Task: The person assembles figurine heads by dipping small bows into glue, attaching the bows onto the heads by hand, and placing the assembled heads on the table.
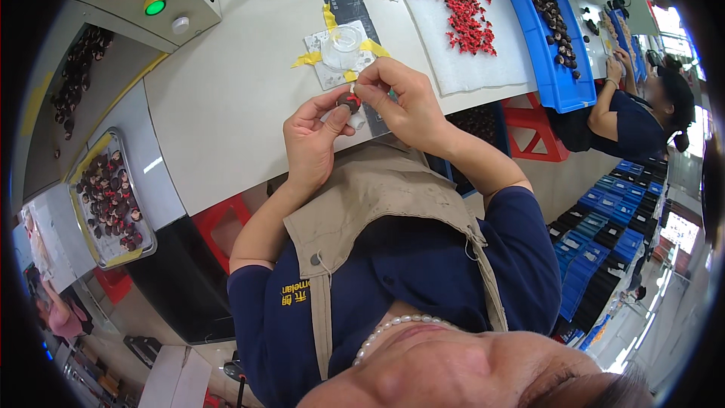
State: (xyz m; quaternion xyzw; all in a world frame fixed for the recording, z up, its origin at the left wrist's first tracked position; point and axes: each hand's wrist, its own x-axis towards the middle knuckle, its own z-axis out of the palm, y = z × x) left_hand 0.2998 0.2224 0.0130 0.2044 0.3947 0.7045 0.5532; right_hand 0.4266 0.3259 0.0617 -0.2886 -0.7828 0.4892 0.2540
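My left hand (311, 136) grips a small dark brown round piece (345, 100) with a red part on it, between thumb and fingers. Close against that piece, my right hand (404, 104) has thumb and forefinger pinched together; what is between them is too small to make out. Something white (357, 122) shows by the left fingertips. Just beyond both hands, a clear round dish (343, 39) sits on a pale square plate (321, 73) fixed down with yellow tape.
Many small red pieces (464, 11) lie on a white sheet (442, 68). Right of them stands a blue tray (563, 96) with dark round pieces. At left are a machine (200, 11) with lit buttons and a metal tray (147, 240) of brown-red pieces. A co-worker (630, 117) sits at right.
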